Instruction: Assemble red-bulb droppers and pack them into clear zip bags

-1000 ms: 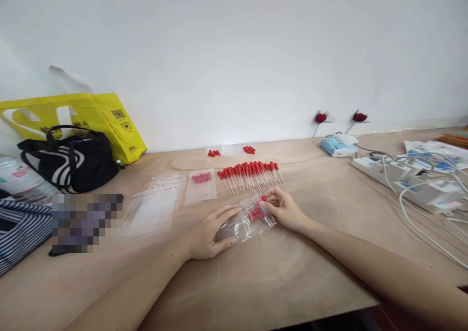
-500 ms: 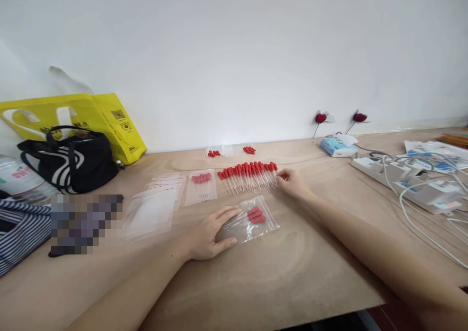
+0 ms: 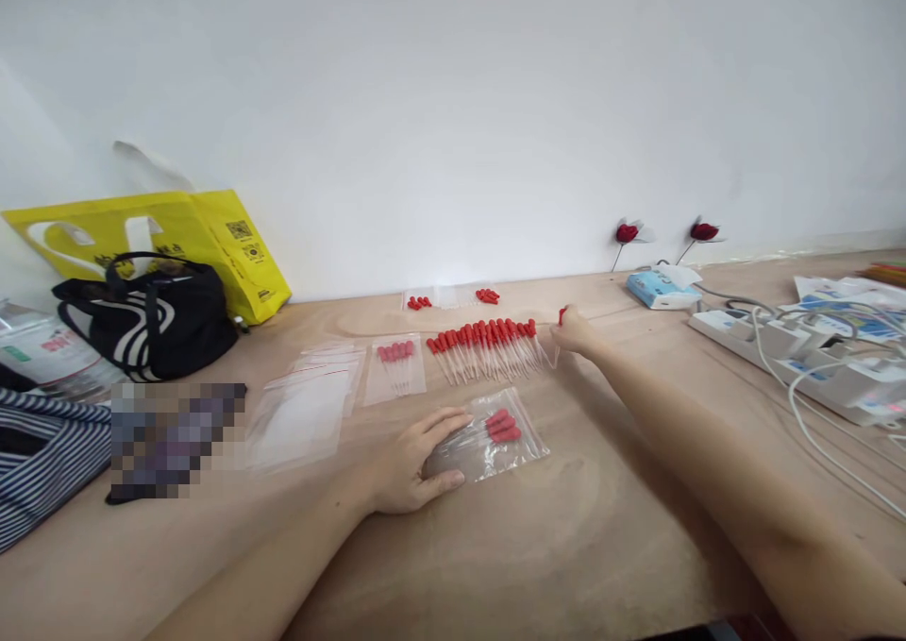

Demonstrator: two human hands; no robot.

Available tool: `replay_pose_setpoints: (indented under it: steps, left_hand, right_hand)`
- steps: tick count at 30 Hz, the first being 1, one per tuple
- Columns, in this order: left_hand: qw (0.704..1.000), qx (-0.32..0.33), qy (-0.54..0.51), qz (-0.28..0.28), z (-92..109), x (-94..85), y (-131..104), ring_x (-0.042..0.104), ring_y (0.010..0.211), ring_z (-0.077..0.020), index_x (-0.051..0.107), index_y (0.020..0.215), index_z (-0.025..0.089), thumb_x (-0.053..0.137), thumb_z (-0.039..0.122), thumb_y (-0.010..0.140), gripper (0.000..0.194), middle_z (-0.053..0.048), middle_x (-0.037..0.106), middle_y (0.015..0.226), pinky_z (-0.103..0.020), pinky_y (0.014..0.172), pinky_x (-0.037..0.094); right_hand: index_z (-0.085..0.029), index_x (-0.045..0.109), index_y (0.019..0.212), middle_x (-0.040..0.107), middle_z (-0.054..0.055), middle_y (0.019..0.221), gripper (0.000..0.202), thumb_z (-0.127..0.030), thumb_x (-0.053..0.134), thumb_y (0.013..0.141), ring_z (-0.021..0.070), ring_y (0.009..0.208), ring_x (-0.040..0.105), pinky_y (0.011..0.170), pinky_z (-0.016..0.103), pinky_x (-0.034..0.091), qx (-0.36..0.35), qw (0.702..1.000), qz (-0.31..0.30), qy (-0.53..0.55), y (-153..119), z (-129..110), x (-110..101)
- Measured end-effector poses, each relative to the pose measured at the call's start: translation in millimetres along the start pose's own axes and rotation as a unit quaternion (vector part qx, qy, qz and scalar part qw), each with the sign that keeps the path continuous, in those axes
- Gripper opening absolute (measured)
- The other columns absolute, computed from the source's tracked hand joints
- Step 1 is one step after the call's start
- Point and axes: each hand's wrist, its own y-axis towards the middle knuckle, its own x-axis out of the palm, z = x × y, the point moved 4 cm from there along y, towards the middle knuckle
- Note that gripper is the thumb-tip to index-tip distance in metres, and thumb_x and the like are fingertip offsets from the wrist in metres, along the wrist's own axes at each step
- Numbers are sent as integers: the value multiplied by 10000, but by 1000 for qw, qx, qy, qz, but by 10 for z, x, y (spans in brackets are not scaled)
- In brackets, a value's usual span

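My right hand (image 3: 577, 331) is closed on a dropper, whose red bulb (image 3: 562, 315) shows at the fingertips. It is just off the right end of a row of droppers (image 3: 488, 344) with red bulbs and clear thin stems. My left hand (image 3: 417, 457) rests with thumb and fingers apart on the left end of a clear zip bag (image 3: 534, 447). Inside that bag lie several droppers with red bulbs (image 3: 502, 426), stems toward my left hand. Another zip bag (image 3: 373, 388) with several droppers lies flat to the left of the row.
A fanned stack of clear zip bags (image 3: 297, 424) lies left. Two small bags with red bulbs (image 3: 488, 295) are by the wall. A black bag (image 3: 184, 315) and yellow bag (image 3: 261, 273) stand left; a tissue pack (image 3: 662, 290) and a power strip (image 3: 722, 329) with cables lie right.
My right hand has lifted a dropper away from the right end of the row, moving slightly right and up. My left hand stays on the bag. The view has shifted a little.
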Motion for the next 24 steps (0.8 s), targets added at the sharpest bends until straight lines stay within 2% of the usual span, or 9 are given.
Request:
replay_pose_setpoints:
  steps: [3, 5, 8, 11, 16, 20, 22, 24]
  left_hand:
    - [1000, 2, 1, 1, -4, 4, 1, 304, 1240, -235, 263, 1310, 250, 493, 350, 799, 570, -57, 297, 1375, -415, 1013, 284]
    - [1000, 0, 0, 2, 3, 2, 2, 306, 1238, -236, 263, 1310, 250, 486, 356, 802, 565, -57, 296, 1375, -414, 1011, 286]
    - [1000, 1, 2, 3, 18, -6, 4, 317, 1232, -231, 262, 1310, 247, 480, 359, 806, 560, -59, 301, 1371, -407, 1008, 291]
    - [1000, 2, 6, 3, 24, -10, 5, 318, 1230, -228, 259, 1310, 248, 477, 366, 809, 560, -61, 306, 1368, -407, 1008, 290]
    - [1000, -5, 3, 1, 24, -12, 5, 310, 1234, -232, 254, 1315, 251, 478, 371, 808, 567, -60, 299, 1373, -413, 1008, 287]
    - [1000, -5, -2, 7, 29, -14, 8, 311, 1235, -233, 255, 1316, 251, 486, 361, 801, 575, -53, 307, 1373, -406, 1012, 284]
    - [1000, -1, -3, 9, 33, -11, 9, 311, 1236, -228, 252, 1318, 248, 490, 346, 797, 581, -53, 303, 1376, -400, 1014, 282]
    - [1000, 1, -2, 9, 37, -10, 10, 305, 1240, -226, 246, 1320, 250, 494, 331, 794, 587, -51, 296, 1379, -399, 1017, 277]
  right_hand:
    - [-105, 277, 1189, 532, -5, 610, 505, -175, 417, 708, 155, 520, 556, 486, 272, 457, 11, 994, 0, 111, -266, 75, -66]
    - [-158, 246, 1172, 462, -65, 560, 504, -192, 419, 699, 129, 456, 519, 449, 263, 456, 14, 956, -10, 293, -518, 89, -35]
    - [-207, 290, 1072, 438, -85, 580, 466, -218, 493, 653, 111, 453, 511, 435, 253, 462, 25, 910, -18, 414, -864, 49, 55]
    - [-226, 313, 1012, 439, -82, 602, 443, -217, 535, 628, 109, 463, 517, 415, 244, 454, 44, 889, -28, 455, -1049, -25, 138]
    - [-238, 329, 953, 473, -83, 599, 409, -256, 582, 632, 110, 497, 541, 466, 254, 471, 52, 853, -40, 518, -1129, -114, 214]
    - [-222, 381, 862, 525, -64, 618, 354, -364, 606, 628, 104, 541, 560, 536, 264, 479, 40, 811, -104, 574, -1222, -206, 289]
    - [-200, 425, 799, 541, -52, 623, 338, -381, 632, 603, 84, 525, 541, 526, 238, 463, 34, 814, -144, 562, -1275, -254, 328]
    - [-180, 459, 754, 537, -53, 580, 315, -379, 645, 595, 62, 475, 502, 479, 206, 429, 29, 830, -171, 530, -1311, -287, 360]
